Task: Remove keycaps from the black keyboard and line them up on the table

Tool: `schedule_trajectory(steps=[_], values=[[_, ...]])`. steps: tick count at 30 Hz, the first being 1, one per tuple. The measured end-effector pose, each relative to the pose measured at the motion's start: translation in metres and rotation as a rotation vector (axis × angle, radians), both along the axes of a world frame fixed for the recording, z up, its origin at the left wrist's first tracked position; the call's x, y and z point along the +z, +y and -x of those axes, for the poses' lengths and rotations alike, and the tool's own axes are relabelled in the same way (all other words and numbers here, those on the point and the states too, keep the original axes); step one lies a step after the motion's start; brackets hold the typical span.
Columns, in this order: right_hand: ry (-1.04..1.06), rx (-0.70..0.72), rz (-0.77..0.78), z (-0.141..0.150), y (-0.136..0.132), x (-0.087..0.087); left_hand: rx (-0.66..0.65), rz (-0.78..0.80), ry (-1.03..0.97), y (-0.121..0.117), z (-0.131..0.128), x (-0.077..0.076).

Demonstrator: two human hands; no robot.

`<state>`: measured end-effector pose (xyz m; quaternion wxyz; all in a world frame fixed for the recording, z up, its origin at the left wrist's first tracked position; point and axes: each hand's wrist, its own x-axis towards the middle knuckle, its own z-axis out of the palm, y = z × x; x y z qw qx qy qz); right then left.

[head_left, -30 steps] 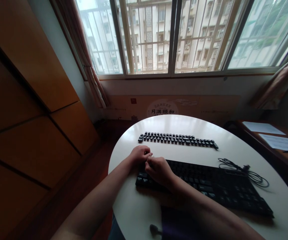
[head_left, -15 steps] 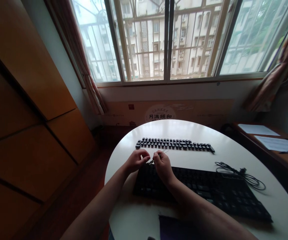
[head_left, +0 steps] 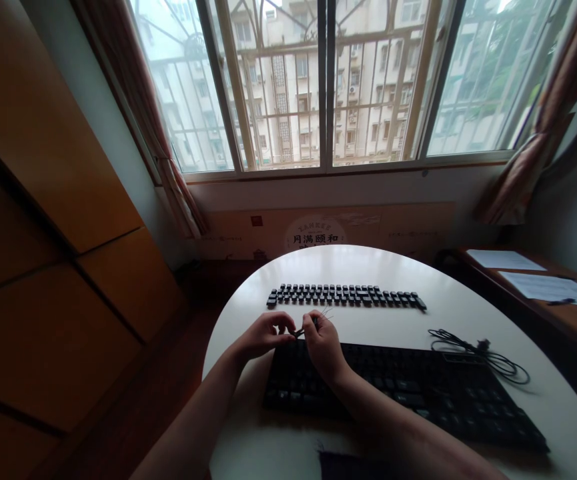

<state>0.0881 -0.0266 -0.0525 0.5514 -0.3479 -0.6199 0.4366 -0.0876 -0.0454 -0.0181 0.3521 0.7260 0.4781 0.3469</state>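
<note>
My right hand [head_left: 324, 345] is closed around a small keycap puller [head_left: 300, 331]. Thin wires stick out past the fingers on its upper right side, and the dark other end points left. Thumb and forefinger of my left hand [head_left: 263, 335] come together at that end; whatever they pinch is too small to make out. Both hands are over the upper left part of a black keyboard [head_left: 408, 385], and my right wrist and forearm hide some of its keys. Beyond the hands, loose black keycaps [head_left: 348, 295] lie in neat rows.
The keyboard rests on a round white table [head_left: 238, 307]. A coiled black cable [head_left: 503, 363] lies by its upper right corner. Dark cloth [head_left: 348, 465] shows at the near edge. To the right, a brown desk [head_left: 483, 264] bears papers [head_left: 558, 287] and a pen [head_left: 561, 301].
My left fingertips have closed in on the end of the keycap puller, from slightly apart to touching or nearly so. The whole view has shifted a little with my head.
</note>
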Motion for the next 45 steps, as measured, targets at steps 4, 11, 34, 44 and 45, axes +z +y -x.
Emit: schedule_trajectory(steps=[4, 11, 34, 44, 45], values=[[-0.031, 0.005, -0.003, -0.001, -0.002, 0.001, -0.017, 0.043, -0.041, -0.001, 0.002, 0.003], [-0.012, -0.011, 0.024, 0.0, -0.002, 0.002, 0.141, 0.012, -0.134, 0.001, 0.022, 0.002], [-0.096, -0.008, -0.059, 0.001, -0.009, 0.005, 0.34, -0.447, 0.431, 0.072, 0.037, 0.021], [-0.087, 0.048, -0.039, -0.002, -0.011, 0.003, 0.307, -0.422, 0.663, 0.07, 0.033, -0.01], [-0.09, 0.053, -0.038, -0.002, -0.012, 0.004, 0.307, -0.416, 0.692, 0.07, 0.032, -0.01]])
